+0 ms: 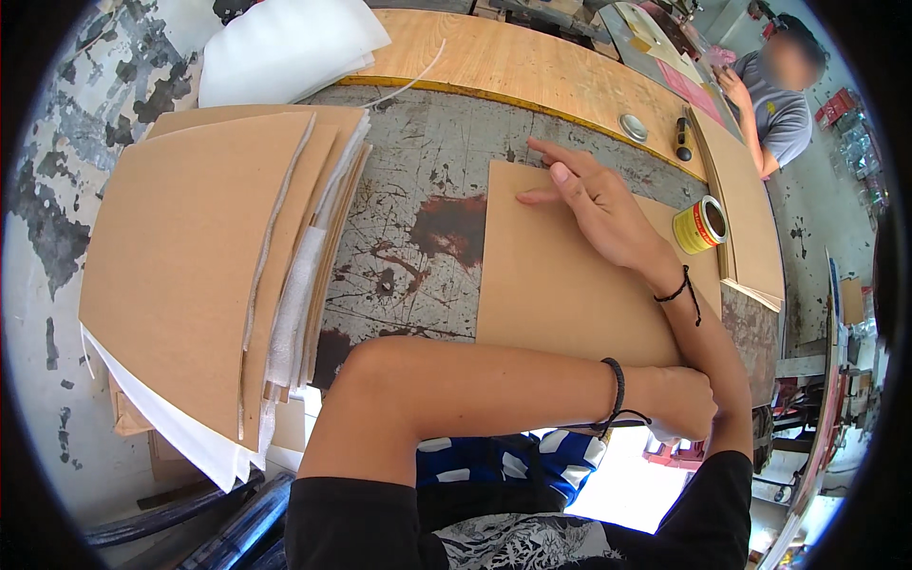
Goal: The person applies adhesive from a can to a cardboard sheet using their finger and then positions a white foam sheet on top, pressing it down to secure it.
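Note:
My right hand (603,209) is open over a flat brown cardboard sheet (546,285), fingers stretched toward the sheet's far left corner; I cannot tell whether they touch it. My left arm crosses in front of my body. My left hand (679,404) is closed in a fist against my right forearm near the elbow, and what its curled fingers hold, if anything, is hidden. Dark cord bracelets circle both wrists. Just right of my right wrist stands an open yellow tin (700,226) with dark contents.
A tall stack of cardboard sheets (190,266) with white foam layers fills the left. White foam sheets (290,47) lie behind it. Along the back runs a wooden board (494,71) with a round lid (634,127) and a black-handled tool (683,140). More cardboard (741,199) lies right; another person sits beyond.

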Motion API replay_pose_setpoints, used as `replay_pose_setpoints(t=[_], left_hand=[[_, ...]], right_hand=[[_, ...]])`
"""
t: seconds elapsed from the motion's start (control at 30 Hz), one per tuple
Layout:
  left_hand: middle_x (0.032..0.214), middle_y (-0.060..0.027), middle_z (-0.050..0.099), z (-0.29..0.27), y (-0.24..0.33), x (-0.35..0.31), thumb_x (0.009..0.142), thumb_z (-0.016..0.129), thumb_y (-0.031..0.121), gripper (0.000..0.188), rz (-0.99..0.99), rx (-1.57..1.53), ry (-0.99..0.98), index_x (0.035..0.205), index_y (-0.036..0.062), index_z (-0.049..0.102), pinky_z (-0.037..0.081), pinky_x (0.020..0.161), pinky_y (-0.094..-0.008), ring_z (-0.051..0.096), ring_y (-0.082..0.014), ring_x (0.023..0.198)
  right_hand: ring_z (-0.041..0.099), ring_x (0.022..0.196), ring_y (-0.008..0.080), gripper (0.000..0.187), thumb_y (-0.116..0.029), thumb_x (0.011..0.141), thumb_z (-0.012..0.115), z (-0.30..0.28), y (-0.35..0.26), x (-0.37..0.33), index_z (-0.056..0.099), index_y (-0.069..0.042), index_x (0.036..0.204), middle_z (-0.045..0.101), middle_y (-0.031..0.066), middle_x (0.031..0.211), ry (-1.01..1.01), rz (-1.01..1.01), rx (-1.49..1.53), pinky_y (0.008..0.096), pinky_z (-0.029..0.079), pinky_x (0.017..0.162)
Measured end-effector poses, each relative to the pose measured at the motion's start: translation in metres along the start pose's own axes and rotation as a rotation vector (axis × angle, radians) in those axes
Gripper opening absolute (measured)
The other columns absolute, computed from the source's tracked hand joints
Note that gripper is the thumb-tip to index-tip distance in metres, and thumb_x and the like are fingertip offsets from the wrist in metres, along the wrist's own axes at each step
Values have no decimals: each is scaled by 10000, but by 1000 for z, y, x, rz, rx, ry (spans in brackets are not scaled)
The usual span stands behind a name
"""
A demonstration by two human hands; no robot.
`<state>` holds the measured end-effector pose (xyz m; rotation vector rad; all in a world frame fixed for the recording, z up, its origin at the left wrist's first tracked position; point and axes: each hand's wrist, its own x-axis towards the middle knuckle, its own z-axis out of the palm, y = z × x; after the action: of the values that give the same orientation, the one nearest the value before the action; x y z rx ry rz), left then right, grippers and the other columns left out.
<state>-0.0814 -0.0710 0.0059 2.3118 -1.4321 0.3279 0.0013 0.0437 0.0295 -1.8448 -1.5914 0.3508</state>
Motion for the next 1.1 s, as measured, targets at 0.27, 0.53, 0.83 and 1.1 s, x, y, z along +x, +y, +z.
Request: replay_pose_setpoints(t=[0.27,0.53,0.83,1.1], left_hand=[[860,-140,736,10,1,4,704,710,190,149,-45,-67,31,792,84,768,576,704,-456,722,-339,835],[683,-150,663,9,-4,2,701,698,170,108,-141,-226,145,717,63,695,533,631,-479,678,-373,695],[589,-104,575,-14,-14,3,896,675,205,224,-339,-768,338,775,39,587,438,549,-421,568,-296,520],[685,-24,477,-28,-13,0,854,724,129,203,-553,-685,691,863,53,536,382,557,-323,461,-140,600]], right_hand=[[616,1063,343,496,-399,1052,420,-8,-3,-8,755,-37,999,561,166,1414,36,-271,-382,432,512,912],[630,1069,277,480,-335,1062,424,-131,-42,-37,714,31,954,702,155,1128,494,-226,-344,390,465,950],[620,1115,287,559,-409,978,593,-201,61,-144,547,8,1348,668,157,1198,201,118,-235,399,464,1003],[632,1020,256,1042,-238,725,875,-158,59,-130,268,-75,1556,669,157,1140,83,185,-84,401,486,932]])
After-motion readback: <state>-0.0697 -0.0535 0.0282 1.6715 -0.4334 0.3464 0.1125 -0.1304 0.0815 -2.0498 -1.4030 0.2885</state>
